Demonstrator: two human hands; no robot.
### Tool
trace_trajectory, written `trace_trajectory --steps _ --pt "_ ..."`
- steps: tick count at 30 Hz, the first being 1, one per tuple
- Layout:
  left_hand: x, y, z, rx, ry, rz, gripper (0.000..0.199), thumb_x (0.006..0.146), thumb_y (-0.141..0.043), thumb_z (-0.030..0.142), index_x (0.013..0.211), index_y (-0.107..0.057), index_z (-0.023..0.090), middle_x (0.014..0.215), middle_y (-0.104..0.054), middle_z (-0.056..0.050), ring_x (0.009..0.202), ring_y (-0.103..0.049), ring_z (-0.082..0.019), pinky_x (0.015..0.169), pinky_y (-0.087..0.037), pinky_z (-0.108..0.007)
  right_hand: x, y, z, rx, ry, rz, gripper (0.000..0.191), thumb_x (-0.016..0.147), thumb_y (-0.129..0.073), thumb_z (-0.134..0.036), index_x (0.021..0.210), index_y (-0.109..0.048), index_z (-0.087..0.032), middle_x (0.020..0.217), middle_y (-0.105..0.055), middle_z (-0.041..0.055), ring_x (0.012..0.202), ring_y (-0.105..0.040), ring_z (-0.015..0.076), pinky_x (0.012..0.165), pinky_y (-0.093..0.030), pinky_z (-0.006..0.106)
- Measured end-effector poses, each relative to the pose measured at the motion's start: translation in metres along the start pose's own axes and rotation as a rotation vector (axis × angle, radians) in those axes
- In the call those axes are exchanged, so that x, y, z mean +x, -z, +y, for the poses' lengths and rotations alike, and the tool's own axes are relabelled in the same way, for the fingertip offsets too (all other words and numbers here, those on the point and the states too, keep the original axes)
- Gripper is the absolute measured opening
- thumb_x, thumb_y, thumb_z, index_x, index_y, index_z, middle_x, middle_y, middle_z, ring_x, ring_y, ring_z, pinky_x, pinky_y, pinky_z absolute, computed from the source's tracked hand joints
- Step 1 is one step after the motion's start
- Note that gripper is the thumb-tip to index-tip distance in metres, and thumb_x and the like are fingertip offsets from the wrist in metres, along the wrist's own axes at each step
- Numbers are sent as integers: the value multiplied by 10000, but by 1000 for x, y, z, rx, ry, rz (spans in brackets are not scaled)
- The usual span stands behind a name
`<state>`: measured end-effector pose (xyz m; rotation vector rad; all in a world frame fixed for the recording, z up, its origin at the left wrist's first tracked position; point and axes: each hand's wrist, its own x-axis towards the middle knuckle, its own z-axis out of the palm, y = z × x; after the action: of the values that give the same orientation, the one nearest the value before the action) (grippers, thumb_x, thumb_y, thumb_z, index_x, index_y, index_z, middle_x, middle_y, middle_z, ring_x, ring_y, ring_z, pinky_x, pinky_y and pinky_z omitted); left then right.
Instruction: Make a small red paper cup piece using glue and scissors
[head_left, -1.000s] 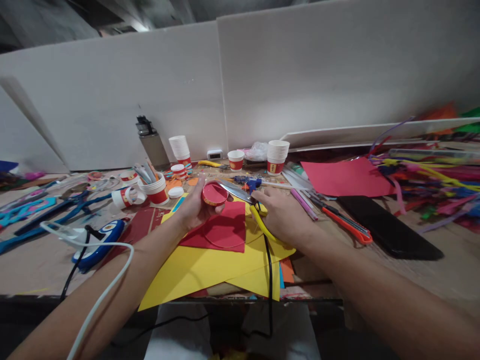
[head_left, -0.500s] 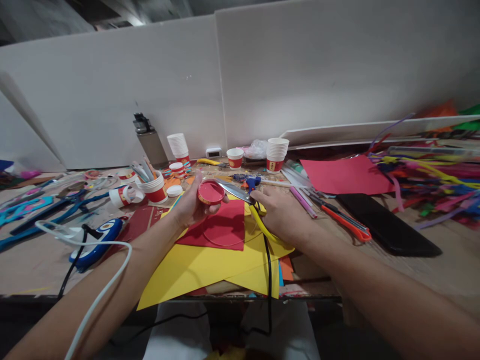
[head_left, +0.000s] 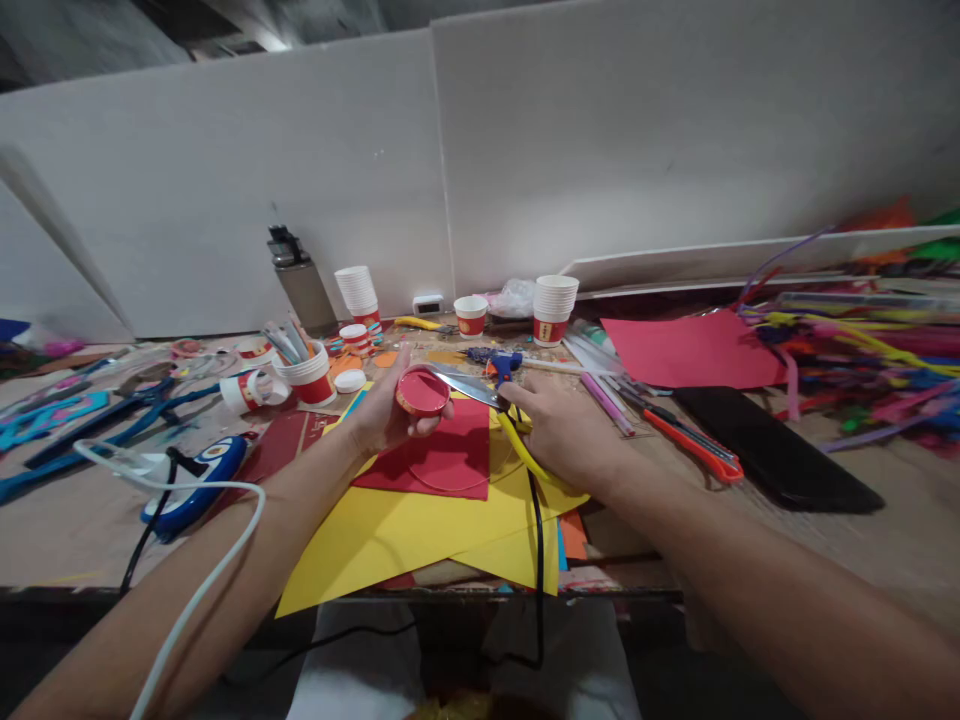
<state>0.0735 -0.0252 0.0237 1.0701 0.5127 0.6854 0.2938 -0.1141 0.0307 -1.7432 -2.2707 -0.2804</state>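
My left hand (head_left: pixel 381 412) is closed round a short, round red piece (head_left: pixel 423 390) that looks like a cut-down paper cup, its inside facing me. Scissors with yellow handles (head_left: pixel 474 388) are gripped in my right hand (head_left: pixel 562 428). Their blades point left, with the tip at the rim of the red piece; I cannot tell whether it goes inside. Below both hands lies a square of red paper (head_left: pixel 461 445) on larger yellow sheets (head_left: pixel 360 550). A thin ring-shaped line crosses the red and yellow paper.
Stacked paper cups (head_left: pixel 555 312) and a bottle (head_left: pixel 301 290) stand toward the white board. Pens fill a cup (head_left: pixel 309 380) at left, near a blue-and-white device (head_left: pixel 202 480) with cables. A utility knife (head_left: pixel 694 445) and black phone (head_left: pixel 776 450) lie at right. A black cable (head_left: pixel 538 560) hangs over the table edge.
The red piece has tilted slightly in my left hand, and the scissor blades have shifted very little. Everything else looks the same.
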Motion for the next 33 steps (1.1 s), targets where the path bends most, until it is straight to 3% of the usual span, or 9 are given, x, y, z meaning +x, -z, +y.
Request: trace_trajectory --steps 7,16,20,23,26,33 --pt "0 2 4 29 41 -34 709 860 -266 721 730 -583 100 612 -661 -122 324 -488 -89 292 -318 -173 0 -1 1 -7 33 8 325 877 -464 -250 1160 -617 -211 1025 -624 104 828 -573 222 625 -305 305" --pt "-1 8 8 23 163 -35 768 844 -247 743 811 -635 81 559 -640 -114 277 -450 -92 264 -284 -181 -1 -5 3 6 54 13 330 861 -479 -244 1154 -624 -195 992 -635 108 718 -549 197 596 -280 301" --pt "0 2 7 -30 59 -40 630 870 -365 662 884 -644 97 696 -689 -134 385 -538 -111 300 -333 -178 1 -8 5 145 9 61 286 839 -527 -238 1099 -636 -191 982 -649 102 828 -567 214 667 -341 289" --pt "1 -2 4 -93 -91 -7 456 886 -478 541 1034 -641 142 946 -710 -138 667 -667 -165 449 -484 -204 4 -7 9 258 -11 137 215 849 -536 -264 1015 -641 -175 897 -652 85 800 -564 199 671 -354 274" --pt "1 -4 2 -81 -209 -7 363 865 -587 411 1159 -611 201 1106 -677 -108 897 -678 -205 638 -568 -261 8 -4 13 384 -44 225 164 876 -518 -293 906 -628 -175 788 -638 49 711 -547 168 637 -350 257" --pt "-1 -7 -1 11 -332 -9 605 715 -750 175 1280 -538 225 1234 -629 -99 1131 -613 -260 982 -504 -406 8 -1 14 533 -170 300 215 870 -531 -393 855 -599 -189 737 -621 15 660 -529 152 599 -338 260"
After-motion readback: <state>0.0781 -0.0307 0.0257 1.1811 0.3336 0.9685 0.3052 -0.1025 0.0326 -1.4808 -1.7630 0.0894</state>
